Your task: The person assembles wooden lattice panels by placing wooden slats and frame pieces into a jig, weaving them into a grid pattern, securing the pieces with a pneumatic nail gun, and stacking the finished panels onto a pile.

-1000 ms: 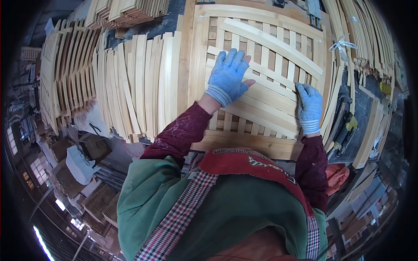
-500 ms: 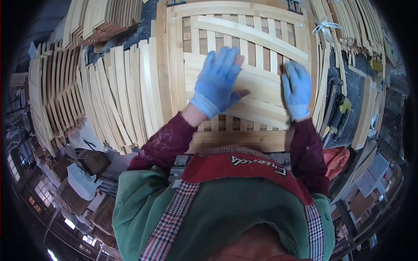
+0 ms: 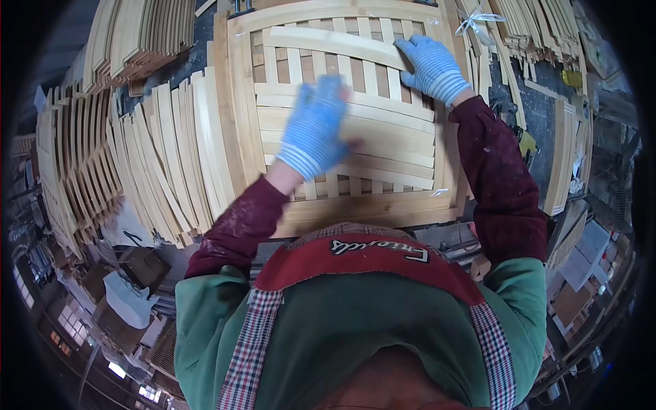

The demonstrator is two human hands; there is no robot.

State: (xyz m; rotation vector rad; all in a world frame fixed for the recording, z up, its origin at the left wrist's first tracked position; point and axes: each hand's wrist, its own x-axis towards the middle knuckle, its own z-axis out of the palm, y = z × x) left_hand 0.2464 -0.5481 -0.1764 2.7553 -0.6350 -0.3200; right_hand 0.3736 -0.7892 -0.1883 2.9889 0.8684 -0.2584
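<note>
A pale wooden frame (image 3: 239, 102) lies before me, with upright slats set across its opening. Several loose slats (image 3: 389, 140) rest crosswise on them, side by side in the lower half. Higher up, a separate slat (image 3: 328, 42) lies at a slight slant. At that slat's right end is my right hand (image 3: 435, 67) in a blue striped glove, fingers at its upper edge and thumb below, closed on it. My left hand (image 3: 314, 126), gloved alike and blurred by motion, is over the left part of the lower slats with fingers stretched out, holding nothing.
Long slats (image 3: 160, 150) lie in rows left of the frame, with a curved stack (image 3: 75, 157) beyond them. More bundles stand at the upper left (image 3: 143, 41) and upper right (image 3: 540, 31). A plastic tie (image 3: 476, 20) sits by the right bundle. Metal clamps (image 3: 240, 7) are at the frame's far edge.
My right hand has moved up from the lower slats' right side to the upper slat's end. My left hand stays over the lower slats. The view has shifted, so the frame appears further left.
</note>
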